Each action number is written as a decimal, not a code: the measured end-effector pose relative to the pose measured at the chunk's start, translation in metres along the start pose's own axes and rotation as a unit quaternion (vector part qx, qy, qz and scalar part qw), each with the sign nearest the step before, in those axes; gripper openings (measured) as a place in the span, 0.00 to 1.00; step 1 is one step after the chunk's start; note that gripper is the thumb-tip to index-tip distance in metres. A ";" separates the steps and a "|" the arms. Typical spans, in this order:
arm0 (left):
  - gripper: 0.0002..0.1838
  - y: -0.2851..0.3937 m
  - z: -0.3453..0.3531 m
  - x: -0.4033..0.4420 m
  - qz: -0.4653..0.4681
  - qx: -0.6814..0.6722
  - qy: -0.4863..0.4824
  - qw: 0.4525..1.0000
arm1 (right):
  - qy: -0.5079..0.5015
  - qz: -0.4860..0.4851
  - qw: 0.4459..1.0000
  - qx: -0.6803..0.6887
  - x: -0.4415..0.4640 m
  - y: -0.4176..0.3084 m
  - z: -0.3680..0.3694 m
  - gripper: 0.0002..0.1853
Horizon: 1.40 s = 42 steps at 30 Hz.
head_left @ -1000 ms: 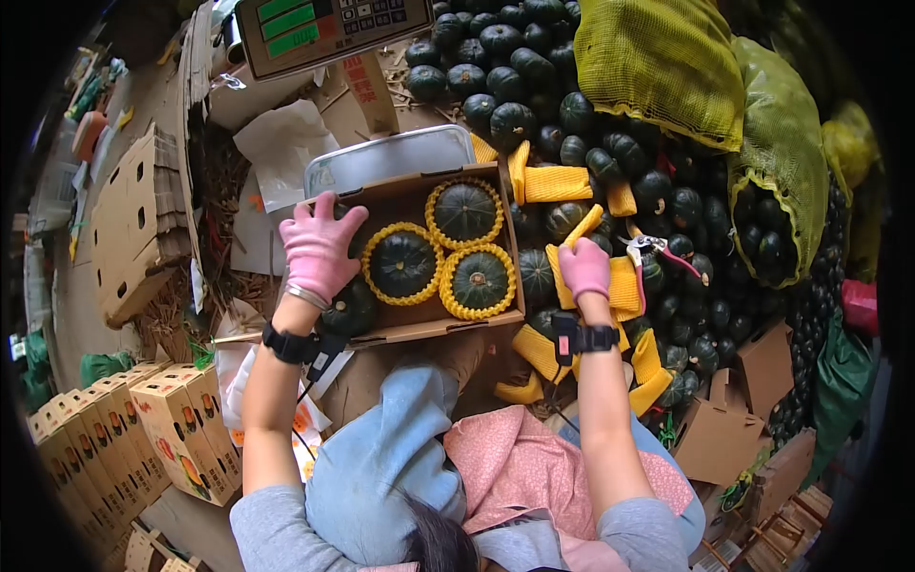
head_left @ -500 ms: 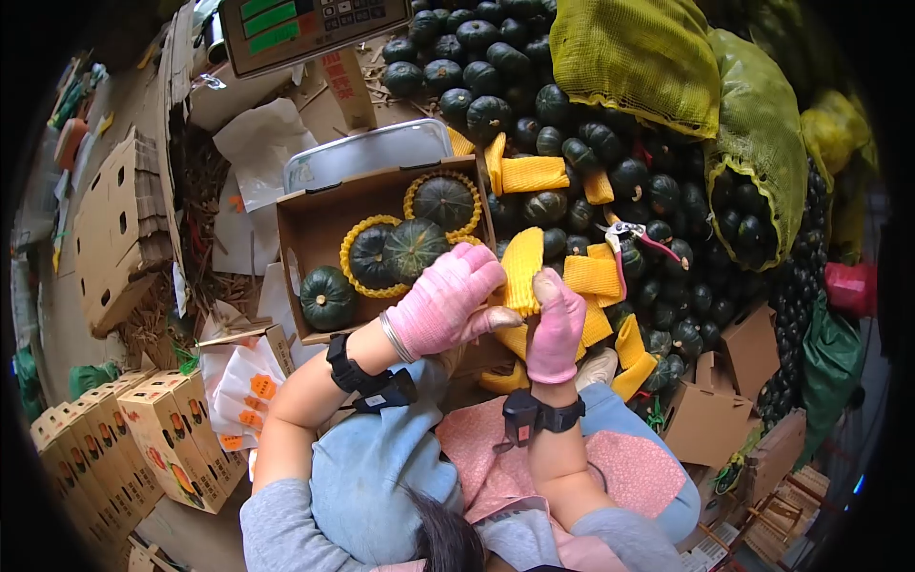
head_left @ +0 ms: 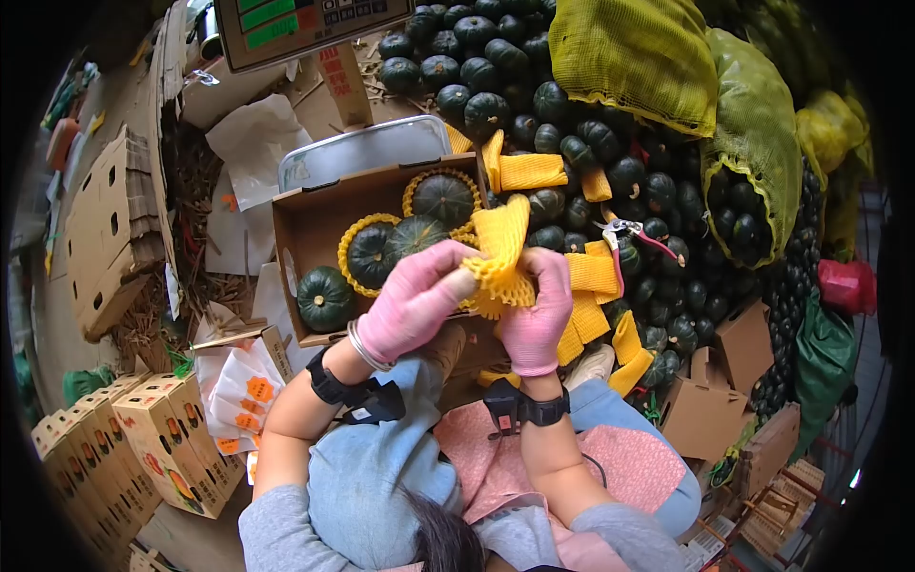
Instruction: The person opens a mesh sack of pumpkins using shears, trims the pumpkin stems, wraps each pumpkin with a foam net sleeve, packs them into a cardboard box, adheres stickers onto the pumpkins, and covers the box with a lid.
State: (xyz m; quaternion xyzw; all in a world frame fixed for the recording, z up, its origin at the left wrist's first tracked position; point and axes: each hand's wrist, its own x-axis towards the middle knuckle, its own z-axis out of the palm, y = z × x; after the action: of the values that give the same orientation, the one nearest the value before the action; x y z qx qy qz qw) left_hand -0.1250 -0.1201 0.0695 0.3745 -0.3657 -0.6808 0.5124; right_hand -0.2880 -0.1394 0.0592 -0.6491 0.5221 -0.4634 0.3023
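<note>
Between my two pink-gloved hands is a yellow foam net sleeve (head_left: 501, 250), its lower end spread apart. My left hand (head_left: 416, 297) grips the sleeve's left edge between thumb and fingers. On the other side, my right hand (head_left: 539, 315) is closed on its right edge. Just beyond my left hand stands an open cardboard box (head_left: 303, 221) on the scale. Inside are several dark green squashes; a bare squash (head_left: 325, 298) lies in the near left corner, and a netted squash (head_left: 443, 199) sits at the far right. Another squash (head_left: 414, 246) rests between netted ones.
Flat yellow foam sleeves (head_left: 532, 172) lie over a large squash heap (head_left: 658, 191) at right. Red-handled pruning shears (head_left: 629, 232) rest there. Green mesh sacks (head_left: 634, 62) stand behind. A scale display (head_left: 286, 29) rises at the back; printed cartons (head_left: 172, 439) are at lower left.
The foam sleeve has gone from flat to pulled open at its lower end. My left hand has moved down and left, and now grips the sleeve's edge.
</note>
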 end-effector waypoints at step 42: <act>0.10 -0.032 -0.093 0.011 0.016 0.199 0.118 0.973 | -0.098 0.149 0.983 -0.051 0.006 0.020 0.072 0.08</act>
State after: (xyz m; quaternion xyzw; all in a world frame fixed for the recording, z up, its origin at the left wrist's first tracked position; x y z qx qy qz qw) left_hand -0.0585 -0.1344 -0.0023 0.5403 -0.4368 -0.5374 0.4780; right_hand -0.2304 -0.1577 0.0154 -0.6208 0.6038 -0.3199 0.3844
